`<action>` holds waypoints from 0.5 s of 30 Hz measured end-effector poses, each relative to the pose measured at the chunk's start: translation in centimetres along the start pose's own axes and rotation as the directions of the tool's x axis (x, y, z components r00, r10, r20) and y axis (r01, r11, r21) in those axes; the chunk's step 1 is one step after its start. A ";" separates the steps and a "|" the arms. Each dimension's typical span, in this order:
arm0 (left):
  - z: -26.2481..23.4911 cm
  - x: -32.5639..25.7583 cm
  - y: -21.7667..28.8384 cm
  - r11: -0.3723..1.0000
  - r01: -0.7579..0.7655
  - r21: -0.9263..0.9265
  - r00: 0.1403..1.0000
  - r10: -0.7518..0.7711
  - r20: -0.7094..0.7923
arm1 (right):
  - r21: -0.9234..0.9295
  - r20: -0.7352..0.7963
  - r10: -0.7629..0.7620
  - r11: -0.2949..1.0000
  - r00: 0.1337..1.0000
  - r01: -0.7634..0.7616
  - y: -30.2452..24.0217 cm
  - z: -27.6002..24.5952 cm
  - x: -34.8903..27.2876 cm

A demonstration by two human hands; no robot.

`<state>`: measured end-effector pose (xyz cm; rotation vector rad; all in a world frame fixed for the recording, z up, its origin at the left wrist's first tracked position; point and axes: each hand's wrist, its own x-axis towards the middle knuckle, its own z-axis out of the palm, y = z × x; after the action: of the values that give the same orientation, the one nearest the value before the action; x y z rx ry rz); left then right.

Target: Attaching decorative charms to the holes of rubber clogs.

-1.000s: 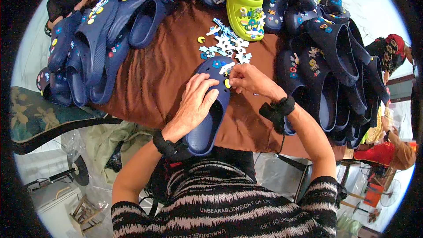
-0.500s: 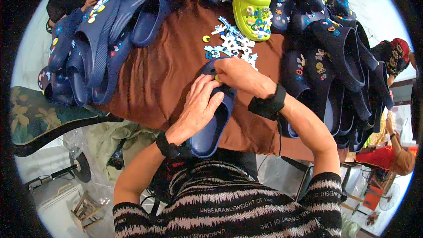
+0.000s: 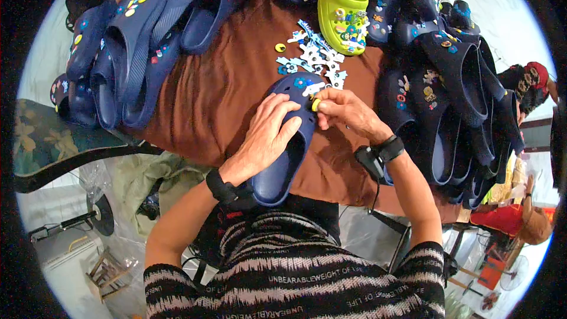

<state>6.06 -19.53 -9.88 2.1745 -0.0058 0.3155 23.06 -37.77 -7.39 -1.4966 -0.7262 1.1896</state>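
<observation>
Right hand (image 3: 344, 112): we pinch a yellow charm (image 3: 315, 106), fingertips nearly together.
Charm: at the clog's (image 3: 290, 156) right edge, left of this grip.
Left hand (image 3: 269, 133): draped across the clog; whether it clasps, we cannot tell.
Clog: long axis pointing away from us, toe leaning right.

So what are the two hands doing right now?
Left hand: open, lying across the navy clog.
Right hand: closed, pinching a small yellow charm at the navy clog.

Place: apparently a small workshop
Bench (image 3: 198, 133): brown cloth (image 3: 236, 71), heaps of navy clogs (image 3: 137, 15), loose shoe charms (image 3: 314, 54)
Right side: other people (image 3: 499, 218), fan (image 3: 515, 273)
</observation>
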 end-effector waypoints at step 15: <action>0.1 -0.2 -0.4 1.000 0.024 0.009 1.000 -0.024 -0.011 | -0.015 -0.217 -0.027 1.000 0.976 0.024 -0.6 1.5 -0.6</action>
<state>5.94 -19.37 -10.28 2.1806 0.0279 0.3144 21.59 -37.65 -6.55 -1.5931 -0.6034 0.9853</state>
